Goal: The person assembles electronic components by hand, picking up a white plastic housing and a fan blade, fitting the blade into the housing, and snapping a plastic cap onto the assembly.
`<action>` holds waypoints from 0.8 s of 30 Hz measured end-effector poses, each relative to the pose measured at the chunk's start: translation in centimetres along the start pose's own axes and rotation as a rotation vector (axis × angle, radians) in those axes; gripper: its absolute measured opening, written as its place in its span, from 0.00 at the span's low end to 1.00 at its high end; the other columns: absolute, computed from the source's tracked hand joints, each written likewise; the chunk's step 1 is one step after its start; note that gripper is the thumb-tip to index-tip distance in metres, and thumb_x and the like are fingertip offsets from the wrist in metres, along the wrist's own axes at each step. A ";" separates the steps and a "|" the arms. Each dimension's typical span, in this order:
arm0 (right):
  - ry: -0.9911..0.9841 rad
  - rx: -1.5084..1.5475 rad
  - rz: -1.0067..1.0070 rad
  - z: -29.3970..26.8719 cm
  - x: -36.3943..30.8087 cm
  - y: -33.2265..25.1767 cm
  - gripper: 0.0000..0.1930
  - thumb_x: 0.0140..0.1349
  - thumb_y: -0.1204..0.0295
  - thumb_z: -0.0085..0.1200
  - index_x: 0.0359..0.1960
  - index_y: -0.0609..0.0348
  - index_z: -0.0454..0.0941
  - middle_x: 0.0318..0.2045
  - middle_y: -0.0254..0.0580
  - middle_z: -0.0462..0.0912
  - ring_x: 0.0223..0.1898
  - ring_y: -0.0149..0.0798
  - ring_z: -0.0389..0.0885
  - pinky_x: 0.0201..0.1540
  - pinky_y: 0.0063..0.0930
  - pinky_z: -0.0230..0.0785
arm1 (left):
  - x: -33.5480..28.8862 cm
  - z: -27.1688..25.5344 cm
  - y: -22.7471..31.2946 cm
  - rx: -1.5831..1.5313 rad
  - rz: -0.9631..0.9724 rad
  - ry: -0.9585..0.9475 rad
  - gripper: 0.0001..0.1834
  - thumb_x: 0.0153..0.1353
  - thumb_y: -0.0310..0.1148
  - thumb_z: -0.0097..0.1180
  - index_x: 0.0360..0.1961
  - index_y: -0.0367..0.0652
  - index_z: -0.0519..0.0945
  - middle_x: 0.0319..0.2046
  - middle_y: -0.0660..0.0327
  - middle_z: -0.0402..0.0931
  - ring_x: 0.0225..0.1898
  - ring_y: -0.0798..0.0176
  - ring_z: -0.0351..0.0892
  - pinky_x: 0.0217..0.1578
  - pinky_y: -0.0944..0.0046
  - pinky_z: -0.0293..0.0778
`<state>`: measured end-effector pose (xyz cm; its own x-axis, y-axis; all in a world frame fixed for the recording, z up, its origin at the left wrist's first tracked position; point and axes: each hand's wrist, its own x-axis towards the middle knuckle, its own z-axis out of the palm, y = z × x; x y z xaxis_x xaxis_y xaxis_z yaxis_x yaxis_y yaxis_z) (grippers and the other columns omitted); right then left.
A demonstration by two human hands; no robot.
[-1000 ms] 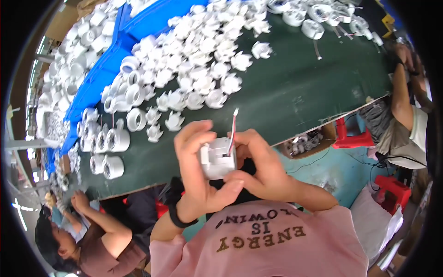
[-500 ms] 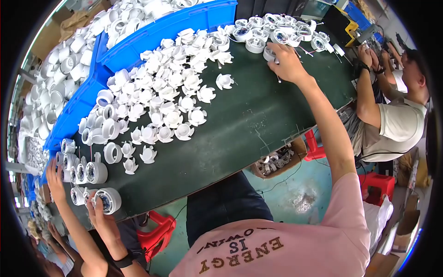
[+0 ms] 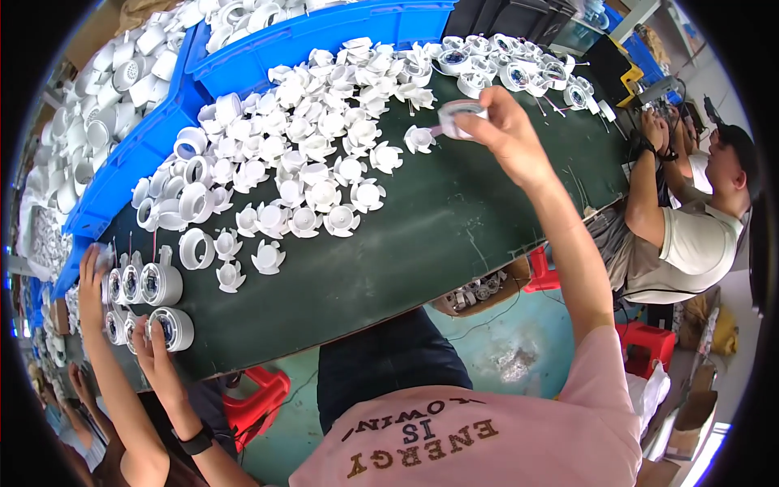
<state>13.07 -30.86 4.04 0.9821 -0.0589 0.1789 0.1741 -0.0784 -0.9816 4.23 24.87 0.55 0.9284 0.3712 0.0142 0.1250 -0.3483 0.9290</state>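
Note:
My right hand is closed on a round white fan housing, thumb and fingers gripping its rim above the green table. Motion blurs the housing's inside. Just left of it lies a single white fan blade wheel. Beyond the hand, more round white housings with dark circuit parts and thin wires sit in a cluster at the far edge. A broad heap of white fan blade wheels spreads over the table's middle and left. My left hand is out of view.
Blue bins holding white plastic parts line the far left. At the near left, another person's hands are among assembled housings. A person in a light shirt works at the right. A carton and red stools stand below.
My right hand has lifted the fan housing away from the far cluster and moved it left and nearer. The view has shifted slightly. The other person's hands at the left have moved a little.

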 end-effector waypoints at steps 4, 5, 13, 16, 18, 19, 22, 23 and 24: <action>0.091 -0.490 -0.007 2.6 0.7 2.4 0.17 0.66 0.61 0.53 0.43 0.61 0.64 0.41 0.42 0.76 0.43 0.29 0.75 0.48 0.26 0.69 | 0.0 0.5 -0.3 0.067 -0.028 0.131 0.24 0.66 0.42 0.53 0.59 0.41 0.68 0.50 0.61 0.71 0.47 0.68 0.72 0.45 0.70 0.67; 0.060 -0.368 -0.135 3.5 0.4 2.6 0.22 0.68 0.57 0.48 0.54 0.63 0.66 0.45 0.46 0.75 0.47 0.34 0.73 0.53 0.30 0.65 | 0.8 -0.7 -2.0 0.098 0.076 0.166 0.26 0.66 0.42 0.53 0.59 0.39 0.67 0.46 0.60 0.72 0.44 0.69 0.72 0.42 0.70 0.67; 0.000 -0.728 -0.293 2.0 0.8 5.1 0.23 0.71 0.57 0.41 0.62 0.56 0.67 0.51 0.43 0.74 0.54 0.42 0.67 0.61 0.33 0.55 | -3.9 4.2 2.6 0.724 0.580 0.505 0.25 0.64 0.32 0.53 0.59 0.31 0.65 0.56 0.46 0.63 0.58 0.50 0.62 0.59 0.54 0.58; 0.006 -0.705 -0.262 2.1 0.9 4.7 0.24 0.71 0.57 0.41 0.62 0.56 0.67 0.51 0.43 0.73 0.55 0.41 0.66 0.62 0.33 0.54 | -5.8 7.6 5.7 0.528 0.658 0.118 0.21 0.59 0.21 0.51 0.55 0.32 0.68 0.53 0.50 0.67 0.57 0.52 0.65 0.60 0.57 0.57; -0.004 -0.721 -0.271 1.8 0.9 5.1 0.24 0.71 0.56 0.41 0.63 0.55 0.66 0.52 0.42 0.73 0.55 0.41 0.65 0.62 0.34 0.52 | -5.8 10.2 8.0 0.405 0.684 -0.129 0.20 0.57 0.20 0.52 0.53 0.33 0.71 0.54 0.52 0.69 0.58 0.53 0.65 0.60 0.58 0.56; -0.011 -0.748 -0.290 1.9 1.0 5.2 0.24 0.71 0.56 0.41 0.63 0.55 0.66 0.52 0.42 0.73 0.55 0.41 0.65 0.62 0.34 0.52 | -5.7 11.0 9.5 0.414 0.701 -0.217 0.19 0.54 0.20 0.54 0.50 0.35 0.72 0.51 0.51 0.70 0.55 0.52 0.67 0.59 0.58 0.58; -0.015 -0.808 -0.277 1.5 0.7 5.3 0.24 0.71 0.56 0.41 0.63 0.54 0.66 0.53 0.42 0.73 0.54 0.41 0.65 0.63 0.34 0.52 | -4.4 14.9 12.4 0.440 0.849 -0.490 0.19 0.49 0.21 0.58 0.45 0.38 0.75 0.47 0.52 0.73 0.50 0.50 0.70 0.54 0.56 0.61; -0.013 -0.820 -0.263 1.4 0.5 5.1 0.24 0.70 0.56 0.41 0.63 0.54 0.66 0.54 0.42 0.72 0.54 0.41 0.65 0.63 0.34 0.52 | -4.1 16.3 13.4 0.468 0.914 -0.564 0.20 0.50 0.22 0.58 0.47 0.37 0.75 0.48 0.53 0.73 0.51 0.49 0.70 0.55 0.55 0.60; -0.020 -0.804 -0.270 1.8 0.6 4.9 0.24 0.70 0.56 0.41 0.63 0.54 0.66 0.54 0.42 0.72 0.54 0.41 0.65 0.63 0.34 0.52 | -4.0 17.2 14.5 0.515 0.976 -0.626 0.20 0.51 0.23 0.58 0.48 0.37 0.75 0.48 0.53 0.73 0.52 0.48 0.70 0.55 0.54 0.60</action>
<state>14.65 -29.47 -0.80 0.9167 0.0801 0.3914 0.3056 -0.7715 -0.5580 8.37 3.51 7.57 0.6996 -0.6477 0.3018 -0.7115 -0.5922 0.3782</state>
